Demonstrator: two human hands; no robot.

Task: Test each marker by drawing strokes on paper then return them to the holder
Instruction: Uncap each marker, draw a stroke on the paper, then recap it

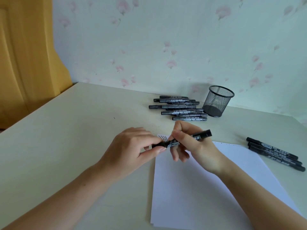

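A black marker (pixel 201 136) lies across both hands above the top of the white paper (pixel 191 196). My right hand (pixel 192 146) grips its barrel with thumb and fingers. My left hand (pixel 132 148) pinches its left end, the cap end, between thumb and fingertips. A few black strokes (pixel 163 138) show on the paper's top left corner, partly hidden by the hands. The black mesh holder (pixel 217 101) stands at the back, with nothing visible inside. A pile of several black markers (pixel 179 107) lies just left of it.
Three more black markers (pixel 274 153) lie side by side on the table to the right of the paper. The cream table (pixel 66 138) meets a floral wall at the back. A yellow wooden door stands at the far left.
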